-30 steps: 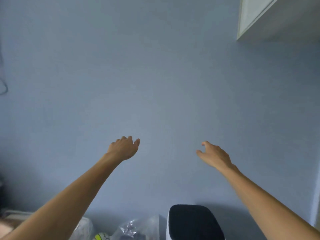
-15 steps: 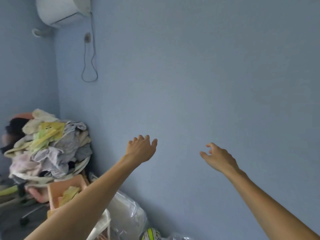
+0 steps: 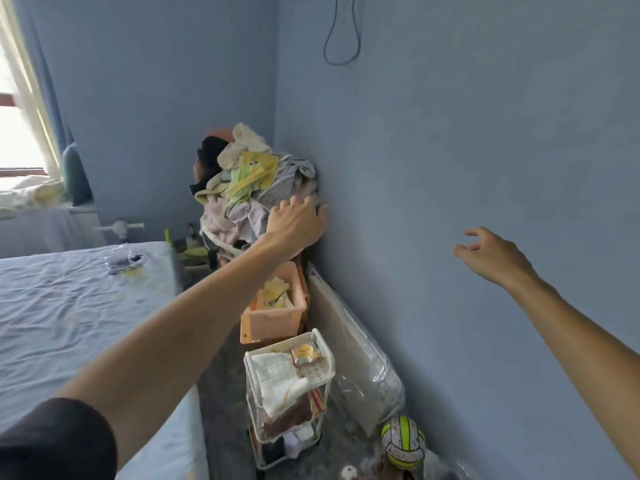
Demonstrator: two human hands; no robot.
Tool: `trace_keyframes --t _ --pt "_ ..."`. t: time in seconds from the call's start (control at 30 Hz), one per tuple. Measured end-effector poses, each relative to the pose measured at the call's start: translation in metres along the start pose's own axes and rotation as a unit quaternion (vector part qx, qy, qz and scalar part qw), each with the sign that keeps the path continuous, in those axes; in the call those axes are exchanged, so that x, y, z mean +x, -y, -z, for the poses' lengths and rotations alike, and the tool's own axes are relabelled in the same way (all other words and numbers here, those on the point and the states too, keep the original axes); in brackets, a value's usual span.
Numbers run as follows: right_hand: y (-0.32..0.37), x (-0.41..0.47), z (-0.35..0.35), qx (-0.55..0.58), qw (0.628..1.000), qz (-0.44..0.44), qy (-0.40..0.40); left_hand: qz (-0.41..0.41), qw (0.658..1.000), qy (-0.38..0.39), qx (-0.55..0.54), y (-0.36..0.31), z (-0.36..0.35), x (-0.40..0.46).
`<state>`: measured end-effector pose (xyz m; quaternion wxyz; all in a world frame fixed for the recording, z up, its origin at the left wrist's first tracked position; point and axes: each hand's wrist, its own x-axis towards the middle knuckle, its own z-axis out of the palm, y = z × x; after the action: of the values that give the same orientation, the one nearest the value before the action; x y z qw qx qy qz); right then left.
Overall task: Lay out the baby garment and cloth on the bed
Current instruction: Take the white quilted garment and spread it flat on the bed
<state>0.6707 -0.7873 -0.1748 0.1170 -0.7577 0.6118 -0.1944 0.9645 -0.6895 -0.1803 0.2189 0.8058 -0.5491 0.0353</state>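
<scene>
Left hand [image 3: 296, 225]: extended forward on a bare forearm, positioned at the lower right flank of the heaped pile of mixed pastel clothing [image 3: 252, 192], which stands in the room corner at 12 o'clock. The fingers are spread and only slightly bent; the fingertips lie at the edge of the pile, but contact cannot be confirmed. Nothing is held. A dark short sleeve [image 3: 55, 441] covers the upper arm at 7 o'clock.

Right hand [image 3: 491, 254]: raised at 3 o'clock in front of the plain blue wall [image 3: 485, 133], well apart from the pile. The fingers are loosely curled with the thumb apart, holding nothing.

Task items: individual garments cannot be told apart inside the pile; a yellow printed piece lies near its top. The bed with a wrinkled light blue sheet [image 3: 69, 306] occupies 9 o'clock. A small crumpled white and dark item [image 3: 123, 259] lies on its far end.

Surroundings: a peach plastic crate [image 3: 277, 317] stands below the pile. Nearer the camera, at 6 o'clock, stands a white perforated plastic trolley [image 3: 322, 372] with folded white cloth on its top tier. A flat panel wrapped in clear plastic [image 3: 349, 341] leans against the wall to the right of the crate and trolley. A yellow-green and white ball [image 3: 403, 441] sits on the floor at 5 o'clock. A looped grey cable [image 3: 341, 46] hangs on the wall at 12 o'clock. A bright window with pale curtain [image 3: 20, 98] is at 10 o'clock.
</scene>
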Motion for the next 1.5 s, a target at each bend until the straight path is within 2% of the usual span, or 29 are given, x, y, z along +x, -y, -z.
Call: trace_keyframes --t 0.17,0.3,0.4,0.5,0.7,0.87,1.03,1.17,1.33,1.43,1.5 --pt "0.029 0.092 -0.059 0.072 0.99 0.088 0.089 0.036 0.999 -0.018 -0.019 0.046 -0.039 0.044" --pt "0.037 0.163 -0.116 0.11 0.956 0.185 0.199 0.119 0.991 -0.044 -0.032 0.083 -0.085 0.075" --pt "0.029 0.208 -0.156 0.11 0.919 0.215 0.311 0.194 0.979 0.024 -0.063 0.108 -0.125 0.084" --pt "0.031 0.243 -0.203 0.094 0.889 0.223 0.389 0.265 0.957 0.082 -0.085 0.138 -0.169 0.076" --pt "0.032 0.246 -0.358 0.072 0.825 0.214 0.518 0.316 0.912 0.209 -0.154 0.193 -0.281 0.034" --pt "0.01 0.209 -0.508 0.049 0.751 0.194 0.629 0.334 0.892 0.275 -0.128 0.224 -0.393 -0.001" --pt "-0.002 0.182 -0.605 0.081 0.73 0.157 0.661 0.338 0.868 0.33 -0.154 0.247 -0.467 -0.003" --pt "-0.024 0.163 -0.66 0.096 0.729 0.141 0.663 0.366 0.863 0.323 -0.13 0.255 -0.514 -0.003" --pt "-0.042 0.145 -0.693 0.106 0.723 0.134 0.669 0.389 0.798 0.449 -0.1 0.248 -0.556 -0.001" --pt "-0.041 0.14 -0.704 0.134 0.728 0.128 0.661 0.432 0.779 0.442 -0.104 0.248 -0.57 0.002" --pt "-0.041 0.139 -0.71 0.155 0.733 0.116 0.653 0.453 0.781 0.415 -0.114 0.249 -0.574 0.0"
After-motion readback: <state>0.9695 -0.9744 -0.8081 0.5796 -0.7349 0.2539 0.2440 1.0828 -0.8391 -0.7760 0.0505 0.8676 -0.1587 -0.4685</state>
